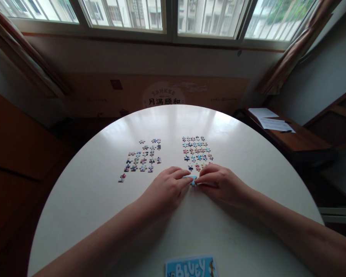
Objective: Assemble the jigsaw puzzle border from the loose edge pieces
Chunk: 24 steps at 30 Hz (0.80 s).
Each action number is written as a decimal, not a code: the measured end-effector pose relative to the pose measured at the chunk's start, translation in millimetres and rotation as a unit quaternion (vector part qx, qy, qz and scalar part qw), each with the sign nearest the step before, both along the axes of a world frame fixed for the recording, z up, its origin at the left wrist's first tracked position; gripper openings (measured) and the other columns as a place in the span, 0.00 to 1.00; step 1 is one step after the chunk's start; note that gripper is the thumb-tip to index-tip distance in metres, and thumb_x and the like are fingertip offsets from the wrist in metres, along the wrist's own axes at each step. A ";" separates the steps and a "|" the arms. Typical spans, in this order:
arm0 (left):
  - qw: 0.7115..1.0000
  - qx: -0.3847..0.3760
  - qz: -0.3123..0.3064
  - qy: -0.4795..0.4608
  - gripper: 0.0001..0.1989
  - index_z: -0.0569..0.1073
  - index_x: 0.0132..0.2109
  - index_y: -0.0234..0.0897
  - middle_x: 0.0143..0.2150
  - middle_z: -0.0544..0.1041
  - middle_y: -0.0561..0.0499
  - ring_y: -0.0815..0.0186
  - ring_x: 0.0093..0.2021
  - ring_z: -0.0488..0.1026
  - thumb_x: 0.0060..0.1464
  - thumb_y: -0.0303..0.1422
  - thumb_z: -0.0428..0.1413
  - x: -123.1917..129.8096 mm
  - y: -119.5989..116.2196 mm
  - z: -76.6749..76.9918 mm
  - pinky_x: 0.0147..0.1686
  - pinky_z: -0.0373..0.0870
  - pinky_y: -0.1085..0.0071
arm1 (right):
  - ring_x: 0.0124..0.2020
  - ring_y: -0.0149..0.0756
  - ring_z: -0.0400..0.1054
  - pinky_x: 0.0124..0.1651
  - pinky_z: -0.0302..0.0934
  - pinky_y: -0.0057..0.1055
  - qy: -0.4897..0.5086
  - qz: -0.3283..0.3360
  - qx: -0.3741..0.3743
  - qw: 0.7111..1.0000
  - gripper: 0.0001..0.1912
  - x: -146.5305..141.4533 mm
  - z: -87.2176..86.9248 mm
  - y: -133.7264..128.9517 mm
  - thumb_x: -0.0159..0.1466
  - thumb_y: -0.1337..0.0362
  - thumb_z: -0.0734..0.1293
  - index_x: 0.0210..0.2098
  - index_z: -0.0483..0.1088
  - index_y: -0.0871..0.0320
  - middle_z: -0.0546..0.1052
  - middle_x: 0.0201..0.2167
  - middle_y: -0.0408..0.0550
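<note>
The left hand [173,184] and right hand [220,181] pinch a small blue puzzle piece [193,180] with their fingers, just above the white table [103,231], near rows of puzzle pieces [196,148].

The person's left hand [170,186] and right hand [222,184] meet over a white round table [89,215], fingertips at a light-blue puzzle piece [193,181] between them. Just beyond the right hand, small puzzle pieces lie in near-even rows [196,144]; a looser group [144,161] spreads to the left. A blue "BLUEY" box [191,267] sits at the near edge of the view. Papers [272,122] rest on a brown wooden surface [308,140] at the right, and barred windows [127,15] stand beyond.
</note>
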State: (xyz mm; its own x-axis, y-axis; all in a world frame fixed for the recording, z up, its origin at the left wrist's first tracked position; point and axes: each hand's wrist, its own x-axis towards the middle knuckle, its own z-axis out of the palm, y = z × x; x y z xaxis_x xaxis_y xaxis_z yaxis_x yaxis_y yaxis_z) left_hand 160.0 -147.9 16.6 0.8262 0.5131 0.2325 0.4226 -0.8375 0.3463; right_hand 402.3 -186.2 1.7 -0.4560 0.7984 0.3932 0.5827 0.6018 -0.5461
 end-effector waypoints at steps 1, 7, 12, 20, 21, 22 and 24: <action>1.000 0.002 -0.002 0.001 0.18 0.78 0.56 0.41 0.57 0.79 0.45 0.53 0.56 0.72 0.62 0.25 0.52 -0.5 0.4 0.3 0.58 0.71 0.52 | 0.39 0.36 0.76 0.41 0.71 0.32 0.018 -0.013 0.002 1.000 0.08 1.3 -0.2 0.5 0.67 0.66 0.69 0.42 0.82 0.51 0.81 0.39 0.48; 0.999 0.030 -0.003 0.010 0.17 0.80 0.53 0.40 0.57 0.79 0.45 0.52 0.56 0.74 0.62 0.25 0.52 -0.9 1.6 2.4 0.57 0.72 0.50 | 0.37 0.36 0.77 0.39 0.70 0.31 0.031 -0.094 0.018 0.995 0.08 8.5 0.6 2.9 0.66 0.68 0.69 0.40 0.82 0.53 0.82 0.38 0.48; 0.998 0.056 -0.002 0.012 0.16 0.81 0.52 0.44 0.59 0.79 0.47 0.53 0.56 0.74 0.63 0.26 0.54 -2.1 2.4 -1.8 0.56 0.74 0.49 | 0.38 0.35 0.76 0.40 0.69 0.31 -0.011 -0.050 0.009 0.999 0.09 7.2 3.5 0.3 0.66 0.68 0.68 0.40 0.82 0.53 0.81 0.38 0.47; 0.997 0.079 0.001 0.017 0.14 0.81 0.50 0.44 0.59 0.78 0.46 0.53 0.58 0.73 0.61 0.25 0.56 -1.3 3.9 -6.0 0.56 0.74 0.50 | 0.36 0.33 0.74 0.38 0.63 0.29 -0.084 -0.025 0.000 0.996 0.08 2.4 6.3 -2.7 0.66 0.66 0.69 0.40 0.81 0.50 0.79 0.35 0.44; 0.996 0.083 0.003 0.016 0.14 0.81 0.50 0.44 0.59 0.78 0.46 0.52 0.58 0.73 0.61 0.26 0.57 -1.0 4.2 -6.7 0.57 0.74 0.50 | 0.36 0.33 0.74 0.38 0.63 0.30 -0.092 -0.029 -0.001 0.995 0.08 1.4 6.7 -3.0 0.67 0.66 0.68 0.40 0.81 0.50 0.79 0.35 0.43; 0.996 0.086 0.006 0.015 0.14 0.81 0.50 0.44 0.59 0.78 0.46 0.52 0.58 0.73 0.61 0.26 0.57 -0.6 4.5 -7.6 0.57 0.74 0.49 | 0.36 0.33 0.73 0.38 0.62 0.30 -0.099 -0.034 -0.002 0.994 0.08 0.4 7.2 -3.2 0.67 0.65 0.68 0.40 0.81 0.50 0.80 0.35 0.43; 0.996 0.088 0.011 0.017 0.15 0.81 0.51 0.45 0.59 0.78 0.46 0.52 0.58 0.73 0.60 0.26 0.57 0.4 4.7 -9.0 0.58 0.73 0.49 | 0.36 0.33 0.73 0.37 0.61 0.30 -0.114 -0.045 -0.002 0.992 0.08 -1.8 7.4 -3.7 0.68 0.65 0.68 0.40 0.81 0.50 0.80 0.35 0.43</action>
State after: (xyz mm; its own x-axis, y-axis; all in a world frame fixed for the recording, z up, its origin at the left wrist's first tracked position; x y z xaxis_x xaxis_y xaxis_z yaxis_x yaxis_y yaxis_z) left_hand 160.3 -143.1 7.5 0.8248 0.4844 0.2917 0.4501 -0.8747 0.1799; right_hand 400.4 -189.9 9.1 -0.4597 0.8412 0.2846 0.7430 0.5399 -0.3956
